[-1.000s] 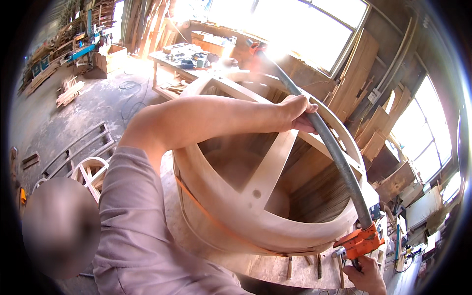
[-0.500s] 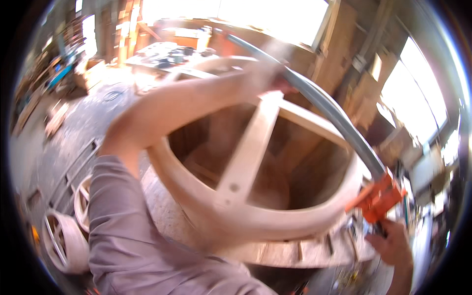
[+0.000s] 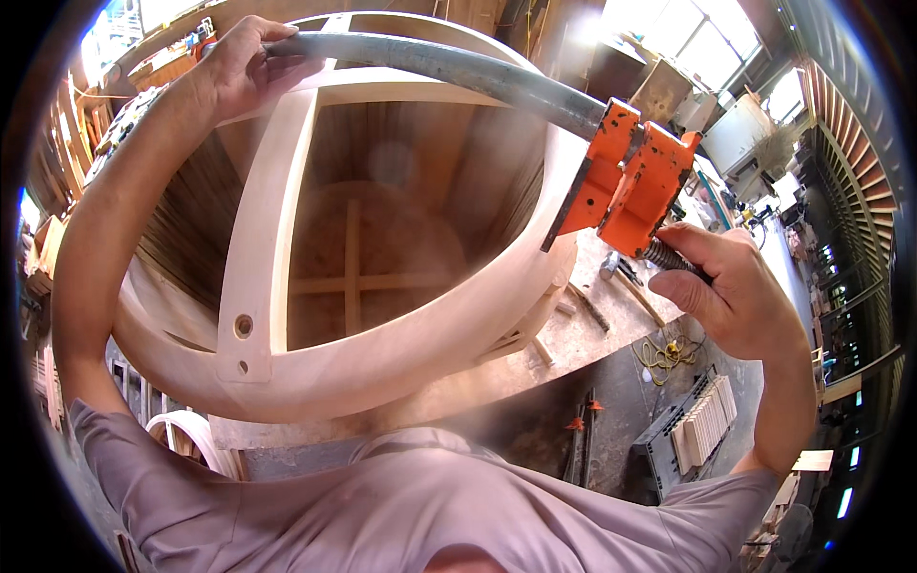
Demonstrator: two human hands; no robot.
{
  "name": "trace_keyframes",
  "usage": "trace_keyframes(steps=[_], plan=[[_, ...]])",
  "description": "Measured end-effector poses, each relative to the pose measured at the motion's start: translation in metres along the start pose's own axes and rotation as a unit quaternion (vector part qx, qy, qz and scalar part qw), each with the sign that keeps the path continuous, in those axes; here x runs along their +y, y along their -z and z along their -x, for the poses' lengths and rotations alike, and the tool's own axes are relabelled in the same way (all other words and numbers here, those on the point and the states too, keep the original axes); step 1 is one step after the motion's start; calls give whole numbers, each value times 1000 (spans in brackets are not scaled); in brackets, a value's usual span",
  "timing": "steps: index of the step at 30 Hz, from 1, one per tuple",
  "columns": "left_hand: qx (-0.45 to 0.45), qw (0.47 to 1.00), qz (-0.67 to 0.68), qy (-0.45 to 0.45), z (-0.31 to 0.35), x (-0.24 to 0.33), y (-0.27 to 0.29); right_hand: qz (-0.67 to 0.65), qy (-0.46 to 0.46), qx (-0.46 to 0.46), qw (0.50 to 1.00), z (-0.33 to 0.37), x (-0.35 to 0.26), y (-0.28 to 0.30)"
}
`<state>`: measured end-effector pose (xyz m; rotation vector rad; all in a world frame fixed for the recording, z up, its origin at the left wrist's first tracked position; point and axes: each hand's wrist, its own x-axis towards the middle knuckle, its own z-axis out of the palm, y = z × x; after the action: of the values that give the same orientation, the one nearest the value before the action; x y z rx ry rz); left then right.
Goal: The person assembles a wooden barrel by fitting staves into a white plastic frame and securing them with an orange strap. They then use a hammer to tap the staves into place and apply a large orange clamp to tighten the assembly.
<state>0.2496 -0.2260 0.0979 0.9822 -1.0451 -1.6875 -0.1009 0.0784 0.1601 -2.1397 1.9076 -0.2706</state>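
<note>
A pipe clamp lies across the upper side of a large oval wooden frame (image 3: 411, 380), which has pale curved rails and a cross bar (image 3: 267, 210) with two holes. My left hand (image 3: 250, 72) is closed on the far left end of its grey pipe (image 3: 458, 74). At the right, the clamp's orange head (image 3: 630, 181) sits against or close over the frame's outer rim; contact is unclear. My right hand (image 3: 721, 286) pinches the threaded screw (image 3: 673, 258) below the head, thumb and fingers around it. What the left fingers cover at the pipe's end is hidden.
The frame stands on a wooden worktop (image 3: 430, 401) with a hammer (image 3: 611, 265) and loose tools on its right. Below, a yellow cord (image 3: 669, 355) and a rack of wooden slats (image 3: 702, 420) are on the floor. A round wooden piece (image 3: 196, 439) stands lower left.
The view has swung right. Pipe and clamp head now lie nearer to me and more level across the frame. My left hand remains at the pipe, my right at the screw.
</note>
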Motion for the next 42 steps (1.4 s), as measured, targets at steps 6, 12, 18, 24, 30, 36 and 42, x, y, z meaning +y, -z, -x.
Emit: trace_keyframes(steps=[6, 12, 18, 24, 30, 36, 42], plan=[[42, 979, -198, 0, 6, -3, 12, 7, 76, 34, 996, -6, 3, -5], [56, 995, 20, -77, 6, -10, -9, 77, 136, 92, 984, 4, 1, -13], [-39, 991, -44, -116, -14, -32, -61, 52, -33, 161, 985, 39, 40, -13], [-129, 967, -140, -167, -27, -41, -75, -169, 4, 48, 984, 47, 73, -49], [-137, 922, -209, -295, 89, -65, -153, -365, 167, -68, 913, 42, 38, -59], [-177, 887, -232, -358, 199, -111, -187, -427, 197, -75, 880, 18, -17, -109], [-273, 889, -234, -283, 276, -199, -206, -514, 130, -2, 848, 194, 62, -168]])
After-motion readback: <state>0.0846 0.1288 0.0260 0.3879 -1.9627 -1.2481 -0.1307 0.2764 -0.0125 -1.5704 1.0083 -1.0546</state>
